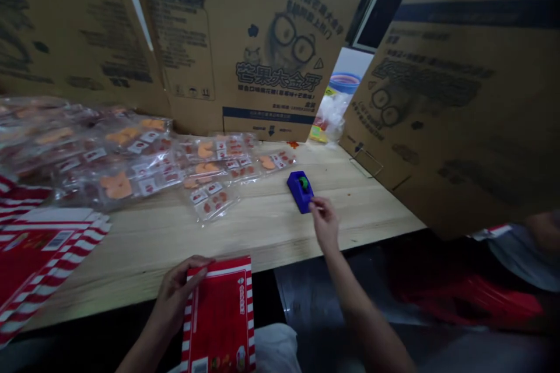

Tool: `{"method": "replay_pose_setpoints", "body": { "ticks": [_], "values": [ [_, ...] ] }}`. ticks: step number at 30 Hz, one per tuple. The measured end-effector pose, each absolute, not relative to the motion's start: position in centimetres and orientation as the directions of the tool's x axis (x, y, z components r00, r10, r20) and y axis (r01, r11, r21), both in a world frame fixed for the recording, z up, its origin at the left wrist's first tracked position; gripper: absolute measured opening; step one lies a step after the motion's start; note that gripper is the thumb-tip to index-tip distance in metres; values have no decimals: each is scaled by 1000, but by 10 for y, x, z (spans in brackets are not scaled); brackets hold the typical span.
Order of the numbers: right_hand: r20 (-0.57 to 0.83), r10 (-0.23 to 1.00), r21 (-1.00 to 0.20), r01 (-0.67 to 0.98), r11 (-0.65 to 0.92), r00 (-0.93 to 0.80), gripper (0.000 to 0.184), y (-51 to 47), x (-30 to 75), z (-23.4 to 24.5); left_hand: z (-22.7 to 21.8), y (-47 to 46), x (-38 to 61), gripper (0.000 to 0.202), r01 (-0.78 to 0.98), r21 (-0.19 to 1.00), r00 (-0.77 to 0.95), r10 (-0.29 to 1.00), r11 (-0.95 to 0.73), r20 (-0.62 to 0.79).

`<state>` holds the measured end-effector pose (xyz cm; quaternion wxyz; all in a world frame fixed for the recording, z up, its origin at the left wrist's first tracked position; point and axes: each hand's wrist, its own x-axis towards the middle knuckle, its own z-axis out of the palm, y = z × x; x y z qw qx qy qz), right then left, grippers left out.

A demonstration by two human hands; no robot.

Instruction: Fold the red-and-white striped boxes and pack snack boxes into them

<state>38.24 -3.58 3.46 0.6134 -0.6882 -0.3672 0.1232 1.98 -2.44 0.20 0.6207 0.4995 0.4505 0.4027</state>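
My left hand (pixel 181 288) grips the upper left edge of a red box (pixel 222 309) with red and white striped sides, thumb across its front. The box is held at the table's front edge, above my lap. My right hand (pixel 324 218) reaches over the table to a blue tape dispenser (pixel 300 193) with a green roll in it. Its fingertips are pinched together at the dispenser's near right end; whether a piece of tape is between them is too small to make out.
Clear plastic packets (pixel 118 180) with orange pieces and small sachets are heaped at the left and back of the wooden table (pixel 262 227). Striped red cartons (pixel 48 250) lie at the left edge. Big cardboard sheets (pixel 271 29) stand behind. Another person's arm (pixel 542 230) shows far right.
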Motion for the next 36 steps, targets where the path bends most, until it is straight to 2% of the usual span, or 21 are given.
{"method": "replay_pose_setpoints", "body": {
  "ticks": [2, 6, 9, 18, 26, 33, 36],
  "values": [
    [249, 609, -940, 340, -35, 753, 32, -22, 426, 36, 3, -25, 22, 24, -37, 985, 277, 949, 169, -152],
    [63, 724, -960, 239, -144, 686, 31, -4, 461, 29, 4, -28, 25, 24, -9, 987, 284, 946, 162, -153],
    [0, 746, -970, 183, -163, 666, 30, 0, 459, 20, 6, -28, 25, 24, 9, 985, 269, 949, 170, -166],
    [51, 622, -996, 88, -28, 781, 32, 14, 454, -2, 15, -31, 33, 33, 6, 984, 194, 965, 178, -176],
    [106, 580, -993, 56, 104, 808, 28, -20, 444, -25, 19, -30, 38, 31, -25, 976, 157, 965, 219, -212],
    [124, 575, -992, 89, 89, 809, 26, -30, 444, -42, 25, -33, 49, 21, -71, 982, 240, 959, 173, -152],
    [109, 651, -994, 89, 65, 751, 25, -41, 435, -30, 26, -34, 55, 20, -91, 978, 273, 949, 189, -158]
  ]
}}
